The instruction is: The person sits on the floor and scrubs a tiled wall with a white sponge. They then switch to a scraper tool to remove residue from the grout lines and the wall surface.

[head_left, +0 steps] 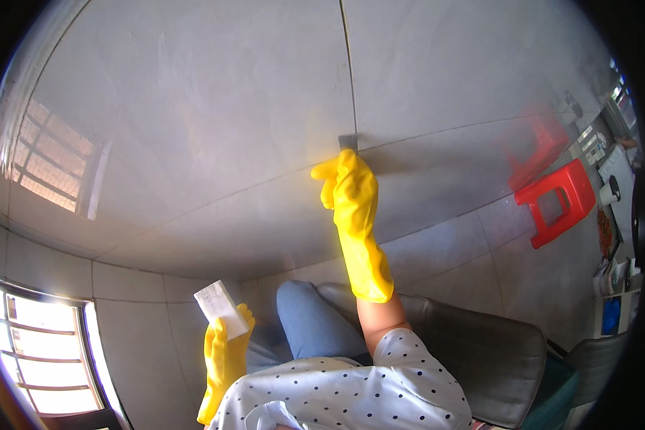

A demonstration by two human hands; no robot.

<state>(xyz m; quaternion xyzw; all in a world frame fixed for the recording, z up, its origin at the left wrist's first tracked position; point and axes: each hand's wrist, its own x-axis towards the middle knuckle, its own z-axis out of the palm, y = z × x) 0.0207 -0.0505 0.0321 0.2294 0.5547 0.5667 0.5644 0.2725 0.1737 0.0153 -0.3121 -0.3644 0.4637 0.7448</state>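
Observation:
Yellow rubber gloves cover both my hands. My right hand (355, 197) is raised in front of me, its fingers closed round a small scraper (347, 140). Only the scraper's dark, flat end shows; my glove hides the rest. That end rests against the glossy grey tiled wall (229, 93), where an upright joint line meets a horizontal one. Low on the left, my left hand (226, 355) grips a white rectangular slab (217, 302), tilted, with faint grey marks on its face. Thumb and fingers hold the slab's lower end.
Behind my right arm stands a dark padded seat (480, 351). A red plastic stool (559, 197) is on the right, mirrored in the tiles. Shelves with assorted items (613, 287) line the far right. At lower left is a bright barred window (46, 351).

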